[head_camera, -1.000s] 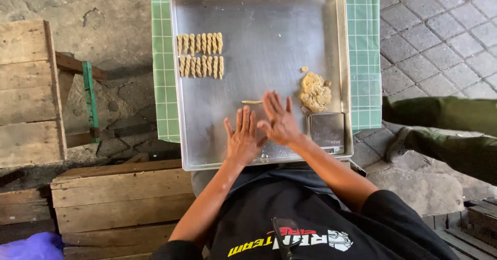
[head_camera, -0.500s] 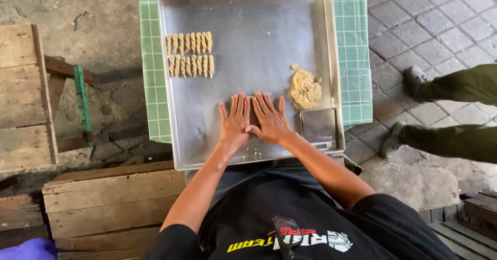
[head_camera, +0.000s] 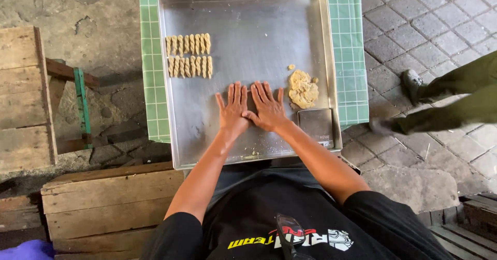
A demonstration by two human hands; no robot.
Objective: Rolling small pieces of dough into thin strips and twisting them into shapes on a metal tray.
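Observation:
My left hand (head_camera: 232, 110) and my right hand (head_camera: 267, 106) lie flat, side by side, palms down on a large metal tray (head_camera: 243, 47). Their fingers are spread and the thumbs touch. Whatever is under the palms is hidden. A lump of yellowish dough (head_camera: 302, 90) sits just right of my right hand. Two rows of small twisted dough pieces (head_camera: 189, 55) are lined up at the tray's far left. A small metal scraper or square plate (head_camera: 317, 123) lies in the tray's near right corner.
The tray rests on a green checked mat (head_camera: 351, 58). Wooden crates (head_camera: 108, 203) stand to my left, and a wooden bench (head_camera: 20, 94) further left. Another person's legs and shoes (head_camera: 445, 99) are on the paving at the right.
Both hands have slid forward on the tray and now lie flatter and closer together. The other person's legs have moved along the right side.

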